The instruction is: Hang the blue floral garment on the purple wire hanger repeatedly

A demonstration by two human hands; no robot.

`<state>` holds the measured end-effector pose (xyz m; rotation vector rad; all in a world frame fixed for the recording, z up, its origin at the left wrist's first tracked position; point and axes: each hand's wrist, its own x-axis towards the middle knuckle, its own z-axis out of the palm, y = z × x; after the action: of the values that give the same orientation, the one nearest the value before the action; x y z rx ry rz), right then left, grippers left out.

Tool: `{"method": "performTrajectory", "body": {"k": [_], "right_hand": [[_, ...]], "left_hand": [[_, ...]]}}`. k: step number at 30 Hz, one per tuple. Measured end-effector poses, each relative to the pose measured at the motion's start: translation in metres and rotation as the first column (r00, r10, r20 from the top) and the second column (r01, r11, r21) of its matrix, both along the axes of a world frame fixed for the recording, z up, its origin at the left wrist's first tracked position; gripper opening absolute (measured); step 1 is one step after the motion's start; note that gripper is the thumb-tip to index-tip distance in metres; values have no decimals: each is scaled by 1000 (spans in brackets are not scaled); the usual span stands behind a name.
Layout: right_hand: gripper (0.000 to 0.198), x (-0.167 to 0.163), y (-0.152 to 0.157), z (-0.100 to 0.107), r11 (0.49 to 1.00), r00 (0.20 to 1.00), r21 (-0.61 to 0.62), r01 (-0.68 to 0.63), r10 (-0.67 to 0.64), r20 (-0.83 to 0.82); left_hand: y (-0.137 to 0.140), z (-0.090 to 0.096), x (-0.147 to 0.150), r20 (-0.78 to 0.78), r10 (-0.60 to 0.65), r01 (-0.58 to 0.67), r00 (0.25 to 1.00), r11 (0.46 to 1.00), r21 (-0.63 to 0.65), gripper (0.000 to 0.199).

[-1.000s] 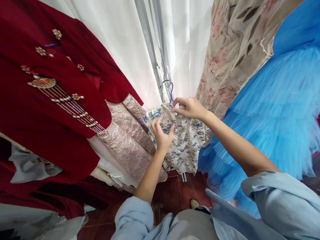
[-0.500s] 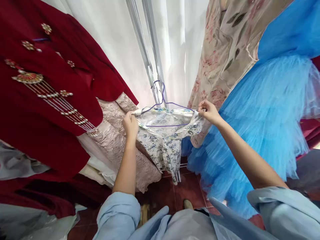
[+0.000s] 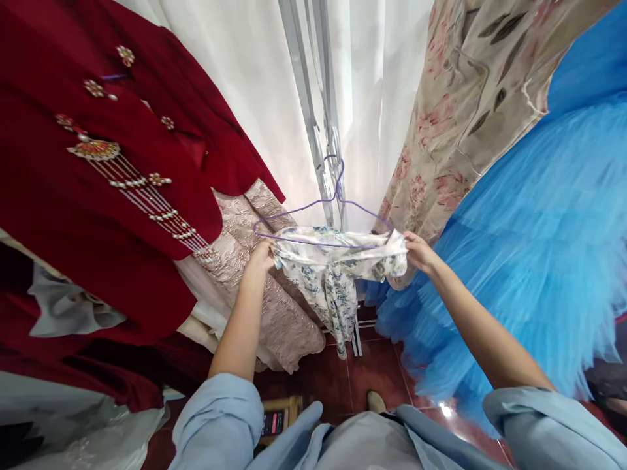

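Observation:
A small white garment with a blue floral print (image 3: 333, 267) hangs bunched below a thin purple wire hanger (image 3: 321, 202). My left hand (image 3: 260, 256) grips the garment's left shoulder edge. My right hand (image 3: 417, 251) grips its right shoulder edge. The cloth stretches between both hands, just under the hanger's bottom wire. The hanger's hook is caught on a grey metal rack pole (image 3: 318, 117).
A dark red embroidered robe (image 3: 98, 196) hangs at the left, with a pink-beige brocade dress (image 3: 255, 287) beside it. A beige floral dress (image 3: 465, 111) and a blue tulle skirt (image 3: 529, 248) hang at the right. White curtain behind; red tile floor (image 3: 372, 372) below.
My hands went from the garment's front out to its two shoulders. They have pulled the cloth down, and the hanger's wire now stands bare above it.

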<state>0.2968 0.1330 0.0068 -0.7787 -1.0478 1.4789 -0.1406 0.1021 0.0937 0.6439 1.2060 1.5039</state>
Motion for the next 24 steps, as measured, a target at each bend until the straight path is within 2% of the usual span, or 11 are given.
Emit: {"method": "performTrajectory", "body": {"k": [3, 6, 9, 11, 13, 14, 16, 18, 21, 24], "right_hand": [[29, -15, -17, -18, 999, 987, -21, -26, 29, 161], [40, -33, -34, -16, 993, 918, 76, -92, 55, 393], [68, -56, -44, 9, 952, 870, 285, -115, -42, 491], [65, -71, -46, 32, 916, 870, 388, -101, -108, 482], [42, -82, -45, 55, 913, 879, 390, -121, -84, 470], [39, -85, -45, 65, 920, 891, 364, -147, -36, 452], [48, -84, -46, 82, 928, 921, 305, -212, 85, 380], [49, -76, -48, 95, 930, 936, 273, -245, 154, 315], [47, -58, -51, 110, 931, 934, 277, -239, 143, 328], [47, -41, -53, 119, 921, 924, 306, -241, 121, 363]], "left_hand": [[-16, -25, 12, -10, -8, 8, 1000, 1000, 6, 25], [-36, -51, 29, -13, -58, 58, 998, 998, 9, 27], [-56, -76, 45, -87, -118, 121, 989, 992, 23, 29], [-68, -89, 52, -246, -125, 142, 961, 988, 54, 28], [-78, -97, 53, -463, -85, 146, 882, 985, 97, 24], [-82, -99, 51, -561, -52, 141, 826, 983, 115, 23], [-89, -100, 43, -697, 20, 101, 717, 986, 131, 22], [-94, -98, 34, -745, 68, 16, 664, 994, 104, 24], [-98, -95, 24, -693, 100, -150, 714, 989, -12, 33], [-97, -91, 23, -561, 130, -175, 818, 984, -28, 43]]}}
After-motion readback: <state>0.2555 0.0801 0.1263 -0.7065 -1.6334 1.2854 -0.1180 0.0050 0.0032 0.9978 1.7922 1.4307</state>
